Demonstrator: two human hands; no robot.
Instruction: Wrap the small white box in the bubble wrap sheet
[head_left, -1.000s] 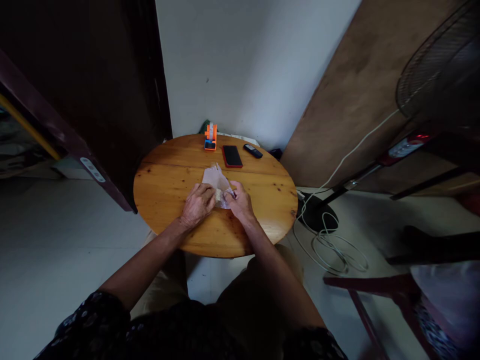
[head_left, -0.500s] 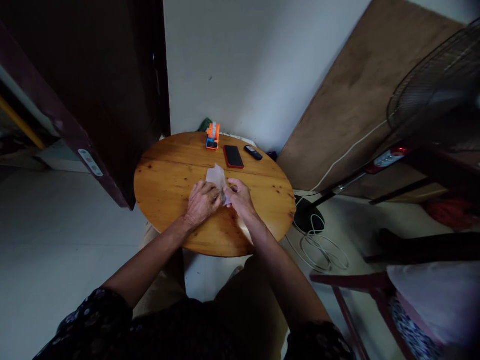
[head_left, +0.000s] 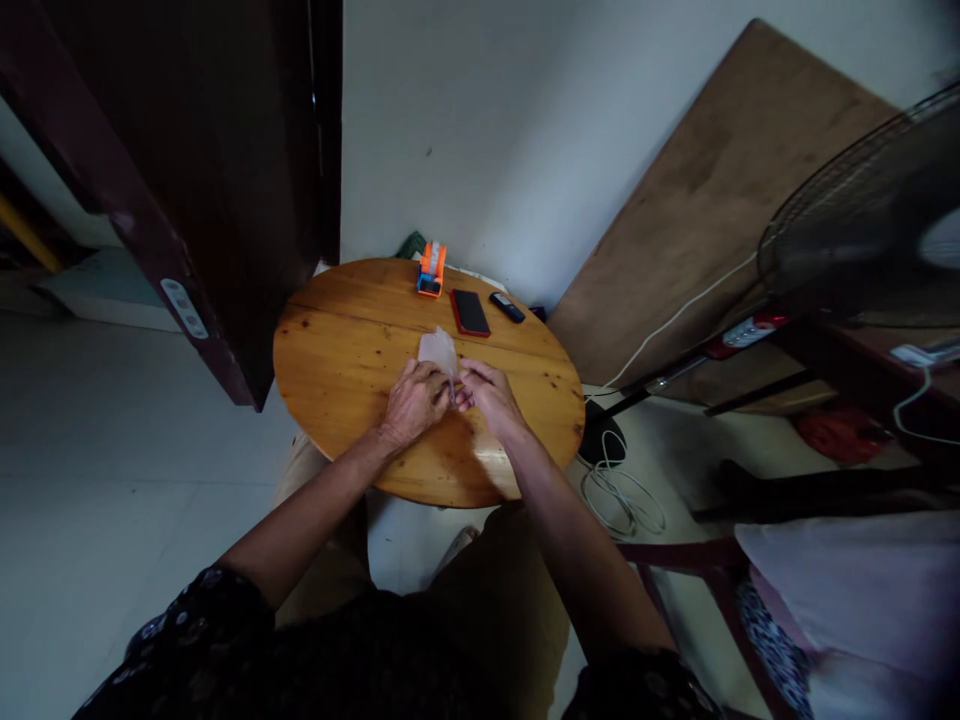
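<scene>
A thin whitish translucent sheet, possibly a plastic bag, extends beyond my fingers over the wooden table. My left hand is closed on its near left edge, with the fingers curled. On the other side, my right hand pinches the gathered near end between thumb and fingers. The two hands almost meet there, and the fingers hide part of the piece.
The round wooden table carries an orange and blue tape dispenser, a black and red phone-like object and a small dark handset at its far side. A standing fan and coiled cable are right.
The fingers of my right hand have drawn in closer to my left, and the near end of the whitish piece is more bunched. The camera view has shifted slightly.
</scene>
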